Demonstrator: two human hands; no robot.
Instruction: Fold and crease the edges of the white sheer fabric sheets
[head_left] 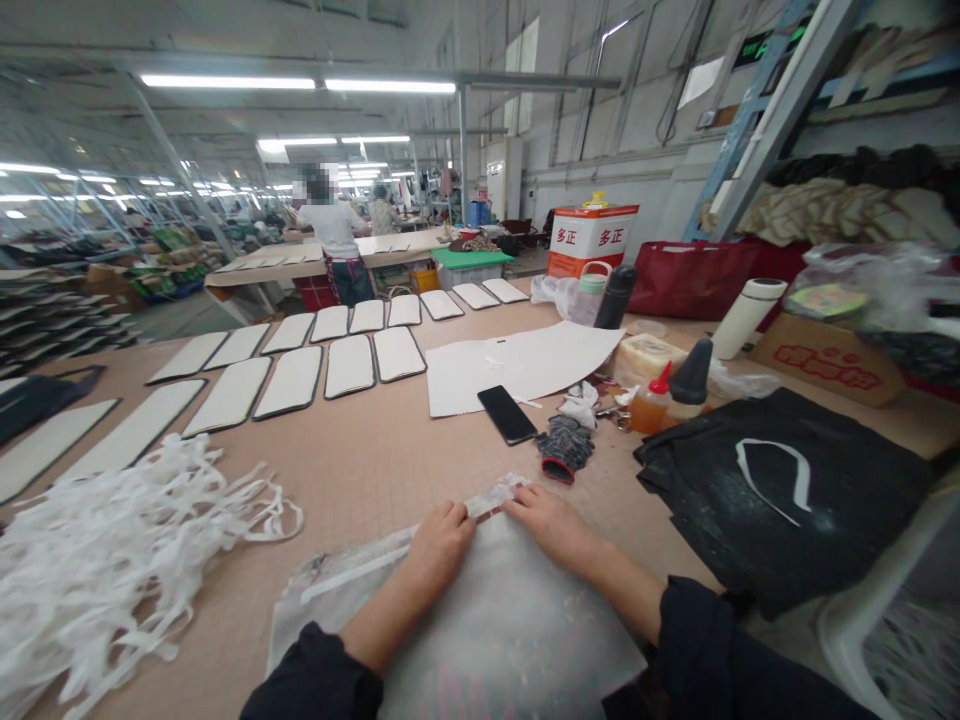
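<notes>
A cloudy, see-through plastic sheet (pixel 517 620) lies over the near part of the table. My left hand (pixel 442 545) has its fingers curled on the sheet's far edge. Just to the right, my right hand (pixel 551 525) grips the same edge, fingers together. A short reddish-brown strip (pixel 489 514) shows at the edge between the two hands. Along the sheet's left part of that edge runs a narrow white band (pixel 352 574). My thumbs are mostly hidden. Beyond the right hand lie a grey knitted glove (pixel 566 446) and a black phone (pixel 507 414).
White strips (pixel 112 560) are heaped at left. Dark-edged white panels (pixel 289 380) lie in rows behind. A white sheet (pixel 517 365), a red-tipped glue bottle (pixel 651 400), a thermos (pixel 748 318) and black fabric (pixel 795 490) are at right. A person (pixel 341 235) stands farther back.
</notes>
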